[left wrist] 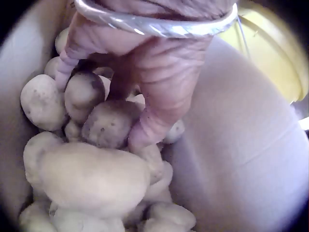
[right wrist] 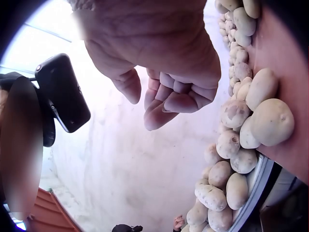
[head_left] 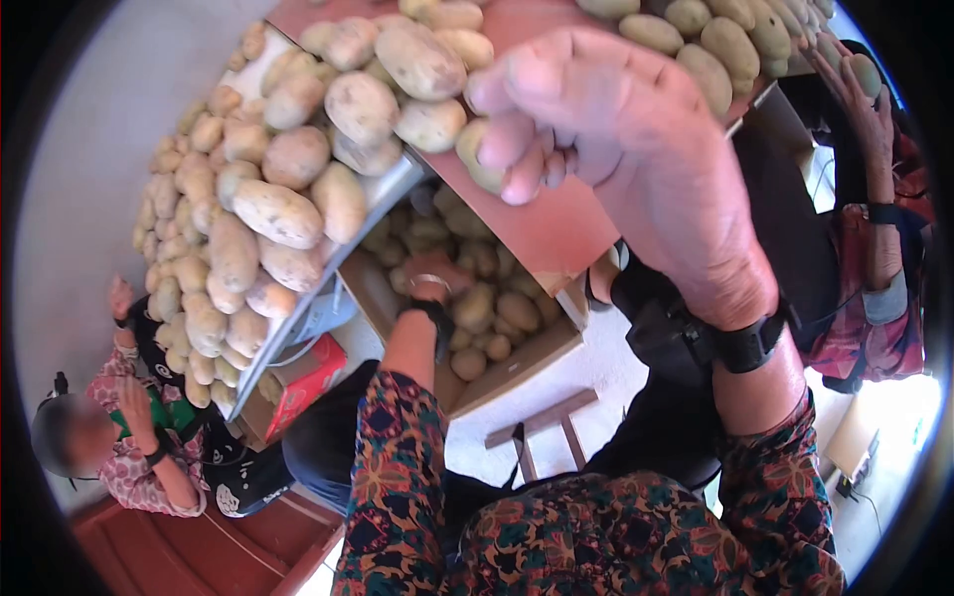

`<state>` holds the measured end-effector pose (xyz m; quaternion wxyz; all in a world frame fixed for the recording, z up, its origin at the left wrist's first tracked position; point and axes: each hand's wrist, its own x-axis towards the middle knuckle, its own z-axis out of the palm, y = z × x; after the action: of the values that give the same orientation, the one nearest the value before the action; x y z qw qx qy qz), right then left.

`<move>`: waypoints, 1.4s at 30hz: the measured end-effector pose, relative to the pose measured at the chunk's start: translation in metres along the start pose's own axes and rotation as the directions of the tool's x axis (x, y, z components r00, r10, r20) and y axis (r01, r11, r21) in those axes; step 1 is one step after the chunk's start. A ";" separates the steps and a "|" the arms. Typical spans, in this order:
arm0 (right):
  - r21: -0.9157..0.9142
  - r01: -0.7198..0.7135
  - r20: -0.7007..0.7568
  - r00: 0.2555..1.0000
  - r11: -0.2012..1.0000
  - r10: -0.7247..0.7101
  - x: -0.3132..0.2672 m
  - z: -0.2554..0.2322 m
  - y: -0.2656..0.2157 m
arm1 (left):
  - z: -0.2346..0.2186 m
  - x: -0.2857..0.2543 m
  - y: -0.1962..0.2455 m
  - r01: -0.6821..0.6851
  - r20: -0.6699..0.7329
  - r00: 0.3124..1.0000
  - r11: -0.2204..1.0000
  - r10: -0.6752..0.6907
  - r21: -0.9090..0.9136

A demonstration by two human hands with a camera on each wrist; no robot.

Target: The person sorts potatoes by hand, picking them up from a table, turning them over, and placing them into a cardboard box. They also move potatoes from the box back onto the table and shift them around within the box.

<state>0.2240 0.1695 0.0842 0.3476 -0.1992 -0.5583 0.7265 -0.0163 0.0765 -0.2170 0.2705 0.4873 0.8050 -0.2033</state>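
Note:
My left hand (head_left: 434, 270) reaches down into a cardboard box (head_left: 512, 382) of potatoes below the table. In the left wrist view, its thumb and fingers curl round a potato (left wrist: 108, 124), with other potatoes against the fingers; some fingertips are hidden among them. A silver bangle (left wrist: 159, 28) circles that wrist. My right hand (head_left: 636, 119) is raised over the reddish tabletop (head_left: 552, 223), its fingers loosely bent and holding nothing in the right wrist view. Near it lies a large heap of potatoes (head_left: 283, 214), spread over the table's left part.
More potatoes (head_left: 706, 50) lie at the back right. A person (head_left: 129, 437) sits at the left, and another person's arm (head_left: 874, 149) holds a potato at the right. Beneath the table is a red box (head_left: 308, 387); a wooden stool (head_left: 542, 417) stands on the floor.

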 end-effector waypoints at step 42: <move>0.097 0.021 -0.078 0.997 0.995 -0.014 0.020 -0.003 0.003 | -0.335 -0.066 -0.084 -0.542 -0.543 0.763 0.111 -0.350 -0.833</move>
<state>0.2116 0.1863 0.0824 0.3845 -0.2048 -0.5101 0.7416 -0.1460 0.1928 0.0887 0.2468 0.2711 0.7259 0.5819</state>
